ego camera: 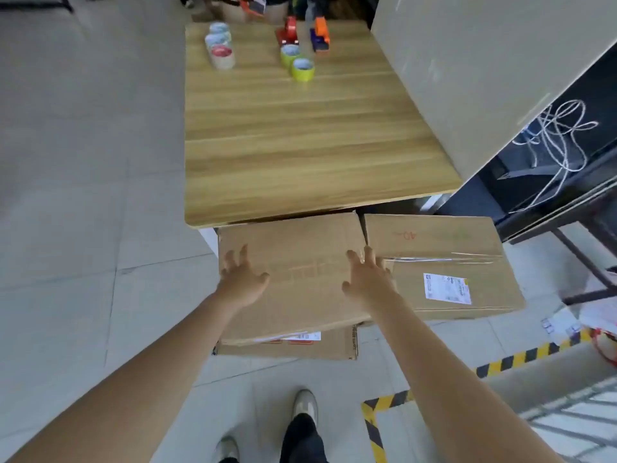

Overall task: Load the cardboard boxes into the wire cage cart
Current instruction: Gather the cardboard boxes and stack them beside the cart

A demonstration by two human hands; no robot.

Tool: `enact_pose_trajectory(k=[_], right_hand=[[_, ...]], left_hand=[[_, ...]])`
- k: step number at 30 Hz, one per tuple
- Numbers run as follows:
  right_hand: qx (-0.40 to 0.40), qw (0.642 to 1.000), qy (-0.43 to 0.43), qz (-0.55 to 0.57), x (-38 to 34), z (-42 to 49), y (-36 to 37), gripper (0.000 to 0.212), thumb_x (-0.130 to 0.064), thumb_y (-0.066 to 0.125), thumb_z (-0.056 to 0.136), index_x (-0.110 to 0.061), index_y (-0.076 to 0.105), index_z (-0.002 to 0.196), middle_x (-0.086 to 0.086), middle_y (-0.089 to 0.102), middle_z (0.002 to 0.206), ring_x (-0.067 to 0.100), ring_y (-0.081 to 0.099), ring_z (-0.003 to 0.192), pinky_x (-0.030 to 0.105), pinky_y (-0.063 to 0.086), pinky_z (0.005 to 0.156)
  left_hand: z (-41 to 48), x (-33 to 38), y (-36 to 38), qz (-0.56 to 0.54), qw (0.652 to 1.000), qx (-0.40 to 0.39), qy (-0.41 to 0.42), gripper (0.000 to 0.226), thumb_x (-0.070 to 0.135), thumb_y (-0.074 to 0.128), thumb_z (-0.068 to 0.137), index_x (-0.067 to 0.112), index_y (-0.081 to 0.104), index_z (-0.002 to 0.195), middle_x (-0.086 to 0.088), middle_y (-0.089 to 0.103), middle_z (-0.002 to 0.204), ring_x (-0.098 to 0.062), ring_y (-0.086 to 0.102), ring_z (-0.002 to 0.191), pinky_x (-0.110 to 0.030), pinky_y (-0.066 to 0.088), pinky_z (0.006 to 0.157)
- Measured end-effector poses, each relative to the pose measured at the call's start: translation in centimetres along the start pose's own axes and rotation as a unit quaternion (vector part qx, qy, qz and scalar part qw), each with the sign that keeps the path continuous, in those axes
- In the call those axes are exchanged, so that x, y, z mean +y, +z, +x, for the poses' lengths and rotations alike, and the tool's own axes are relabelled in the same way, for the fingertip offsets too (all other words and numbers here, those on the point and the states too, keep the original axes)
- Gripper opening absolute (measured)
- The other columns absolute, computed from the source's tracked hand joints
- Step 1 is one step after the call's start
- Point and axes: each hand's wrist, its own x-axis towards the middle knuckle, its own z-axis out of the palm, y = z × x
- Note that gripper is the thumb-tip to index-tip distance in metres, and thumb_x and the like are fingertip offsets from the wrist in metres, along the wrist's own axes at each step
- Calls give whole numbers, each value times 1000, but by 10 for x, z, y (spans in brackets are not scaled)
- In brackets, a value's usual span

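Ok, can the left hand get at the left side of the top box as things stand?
Probably yes. The left hand is spread open at the left edge of the top box, and only floor lies beside that edge, so nothing seems to block it.

wooden table carries tape rolls, dispensers; cardboard boxes sit on floor.

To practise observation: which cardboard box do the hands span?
The top box, between left hand and right hand; the taped box lies beside it, the lower box beneath.
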Motion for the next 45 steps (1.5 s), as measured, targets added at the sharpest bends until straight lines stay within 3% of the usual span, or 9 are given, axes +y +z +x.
enact_pose_trajectory(k=[6,11,16,21,25,32,39,42,45], right_hand=[[-61,997,20,36,13,59,32,84,-34,58,92,-26,2,155,11,-11,161,37,5,148,54,25,113],[-59,988,44,133,28,87,44,92,-49,56,90,-30,-7,154,6,-24,160,35,-5,149,58,23,115],[-50,968,101,225,27,94,47,115,-63,66,76,-31,-14,153,15,15,149,37,15,143,47,31,110],[-20,951,146,270,22,81,46,114,-65,66,75,-36,-14,151,18,22,145,39,34,133,46,43,100],[25,943,185,274,9,47,42,118,-67,66,74,-24,-9,154,17,22,148,35,31,137,44,41,100],[108,889,285,342,-16,-42,50,107,-66,72,70,-1,28,141,19,37,137,34,39,130,43,39,103],[192,795,389,425,-16,-182,89,101,-69,72,68,-4,33,135,14,38,136,31,39,130,42,43,97],[212,749,454,434,5,-252,115,99,-70,70,69,-4,35,134,15,40,134,33,43,127,42,43,95],[235,687,518,453,40,-323,147,99,-72,71,66,-5,37,130,16,43,132,35,46,125,44,45,98]], left_hand=[[43,0,33,22,996,25,-79,83,47,50,93,34,-5,154,-4,-13,160,-34,1,147,-51,16,117],[65,-9,35,8,981,148,-127,100,61,56,86,28,-12,153,-6,-12,160,-32,1,147,-58,17,114],[65,-25,32,-76,971,102,-202,120,72,64,73,32,-19,150,-17,17,149,-41,38,130,-50,38,101],[50,-29,33,-89,974,100,-184,119,70,68,68,36,-12,149,-15,21,140,-39,33,130,-49,39,99],[37,-35,20,-71,980,109,-150,121,76,66,65,35,-11,149,-14,20,140,-39,31,131,-51,37,104],[3,-38,-16,-37,991,126,-23,126,75,68,62,28,-6,152,-14,25,138,-35,32,131,-49,36,106],[-64,-27,-10,2,988,84,132,110,75,66,60,21,19,143,-14,32,137,-37,42,125,-49,45,97],[-104,-7,27,49,979,42,192,103,75,64,62,22,23,139,-13,35,135,-36,47,121,-40,44,90],[-149,20,85,73,964,-27,254,100,67,66,65,22,21,142,-15,36,134,-36,45,122,-44,44,96]])
